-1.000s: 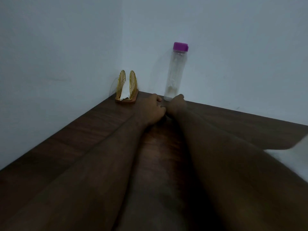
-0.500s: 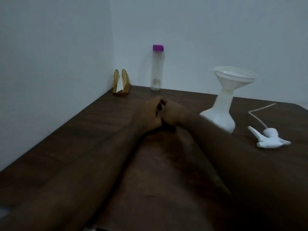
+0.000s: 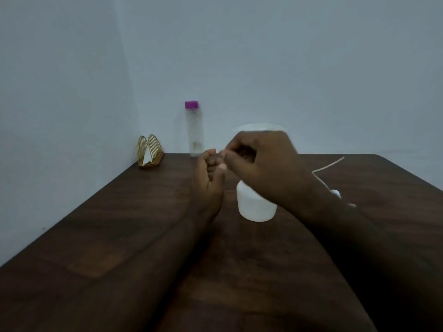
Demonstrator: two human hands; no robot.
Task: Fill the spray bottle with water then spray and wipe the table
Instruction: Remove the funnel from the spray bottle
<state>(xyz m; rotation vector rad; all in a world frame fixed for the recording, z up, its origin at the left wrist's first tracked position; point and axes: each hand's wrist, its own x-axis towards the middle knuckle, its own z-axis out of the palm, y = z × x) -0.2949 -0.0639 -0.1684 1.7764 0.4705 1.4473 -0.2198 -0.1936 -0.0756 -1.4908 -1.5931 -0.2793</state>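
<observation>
Left hand [image 3: 208, 182] fingers slack, right hand [image 3: 262, 161] fingers curled empty across spray bottle [image 3: 256, 207]; napkin holder [image 3: 150, 151] beyond.

On the dark wooden worktop [image 3: 119, 236] a gold napkin holder [image 3: 149, 152] stands at 11 o'clock, a clear bottle [image 3: 194, 133] with a purple cap [image 3: 191, 104] near it at 12, a white spray bottle [image 3: 254, 208] in the middle, a white spray top [image 3: 335, 193] with tube [image 3: 329, 164] at 2

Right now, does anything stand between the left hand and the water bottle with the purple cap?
Nothing visible does. The left hand is raised in front of the water bottle, and only table shows between them. The napkin holder stands off to the left, the right hand to the right.
</observation>
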